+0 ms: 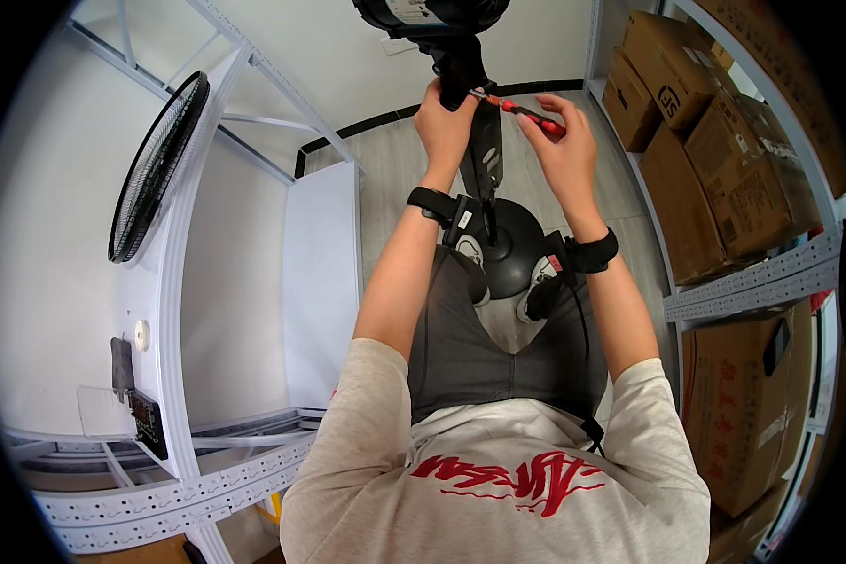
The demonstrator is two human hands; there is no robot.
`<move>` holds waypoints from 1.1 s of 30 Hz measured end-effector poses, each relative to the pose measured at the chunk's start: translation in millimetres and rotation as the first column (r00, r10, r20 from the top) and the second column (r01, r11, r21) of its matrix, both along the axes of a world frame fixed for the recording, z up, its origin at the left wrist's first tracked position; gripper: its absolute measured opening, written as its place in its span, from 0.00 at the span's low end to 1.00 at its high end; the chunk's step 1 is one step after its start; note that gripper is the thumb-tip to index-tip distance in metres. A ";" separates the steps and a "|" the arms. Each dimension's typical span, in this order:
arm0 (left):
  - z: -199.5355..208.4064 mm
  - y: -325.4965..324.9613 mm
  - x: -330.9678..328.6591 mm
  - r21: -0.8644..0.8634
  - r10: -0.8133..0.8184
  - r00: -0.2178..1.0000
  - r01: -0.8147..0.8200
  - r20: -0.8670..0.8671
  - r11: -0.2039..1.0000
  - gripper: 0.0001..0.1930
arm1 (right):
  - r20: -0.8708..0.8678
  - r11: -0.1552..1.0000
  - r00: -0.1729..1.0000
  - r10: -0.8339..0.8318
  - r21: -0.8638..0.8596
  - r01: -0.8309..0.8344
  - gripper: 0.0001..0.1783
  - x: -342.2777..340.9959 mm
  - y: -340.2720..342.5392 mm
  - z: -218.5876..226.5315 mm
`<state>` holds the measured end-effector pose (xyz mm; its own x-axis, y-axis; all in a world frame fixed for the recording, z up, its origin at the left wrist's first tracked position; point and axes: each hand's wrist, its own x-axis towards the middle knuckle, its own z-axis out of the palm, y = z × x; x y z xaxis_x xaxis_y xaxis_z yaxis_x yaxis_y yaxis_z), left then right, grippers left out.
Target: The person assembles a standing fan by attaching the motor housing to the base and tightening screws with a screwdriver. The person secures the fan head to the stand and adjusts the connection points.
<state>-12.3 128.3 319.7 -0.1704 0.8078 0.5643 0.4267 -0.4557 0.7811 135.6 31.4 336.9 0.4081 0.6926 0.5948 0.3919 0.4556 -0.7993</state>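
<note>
Fan motor housing (pixel 430 13) cut off by top edge; screw under the tool tip not discernible. Left hand (pixel 445 120) closed around the black fan neck (pixel 459 68), which stands on the round base (pixel 510 246) between the person's feet. Right hand (pixel 566 141) grips a red-handled screwdriver (pixel 526 112), tip at the neck. Cardboard boxes (pixel 714 160) on right shelving are shut, contents unseen. Fan grille (pixel 158 165) leans on left rack.

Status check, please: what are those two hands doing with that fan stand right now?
Left hand gripping the black fan neck. Right hand holding red-handled screwdriver, tip at the neck. Nothing blocking.
</note>
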 end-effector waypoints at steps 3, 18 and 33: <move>-1.4 2.1 -1.5 0.016 -0.002 1.000 0.002 0.008 1.000 0.28 | -0.235 0.816 0.967 0.100 -0.536 -0.215 0.13 3.3 -8.9 24.0; 1.8 -3.5 3.5 0.028 -0.010 1.000 0.010 -0.009 1.000 0.29 | 0.217 0.992 0.975 -0.045 0.126 0.017 0.13 10.4 4.4 3.4; -0.5 -3.0 2.0 0.049 -0.024 1.000 0.024 0.003 0.998 0.28 | 0.092 0.993 0.993 0.068 -0.101 -0.058 0.10 12.5 0.2 -3.9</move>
